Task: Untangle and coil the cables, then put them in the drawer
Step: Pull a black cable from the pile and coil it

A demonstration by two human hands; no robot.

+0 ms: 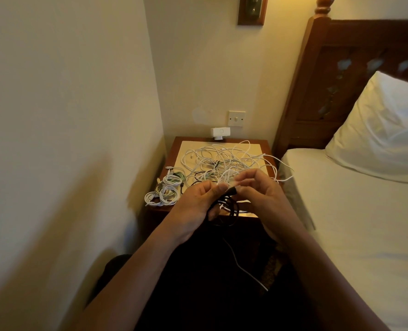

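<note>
Under left hand (194, 207) and right hand (262, 199), black cable (230, 212) dangles, seemingly pinched.

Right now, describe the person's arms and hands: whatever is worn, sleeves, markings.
Both the left arm and the right arm are bare, with no sleeve reaching into view. The left hand and right hand are ungloved. No watch, bracelet or marking shows. The light is too dim to tell whether there are rings.
</note>
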